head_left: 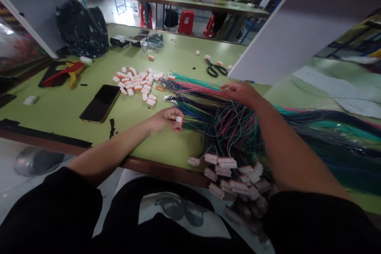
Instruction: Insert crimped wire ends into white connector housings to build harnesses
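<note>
My left hand [168, 120] is closed around a small white connector housing [178, 120], just off the stripped ends of the wires. Over the pink and teal wires [205, 87] is my right hand [240, 92], its fingers bent down near the strands; whether a wire is pinched between them is too blurred to see. Bundled green, blue and black wires [193, 111] lie between the two hands. A pile of loose white and orange connector housings [135, 80] sits beyond my left hand. Several wired connectors [228, 162] hang over the table's front edge.
A phone [100, 103] lies left of the pile. Black-handled scissors [216, 69] rest near the grey partition [276, 27]. A red and yellow tool [64, 74] and a black plastic bag [82, 27] are at the far left. Long wires [333, 127] stretch off to the right.
</note>
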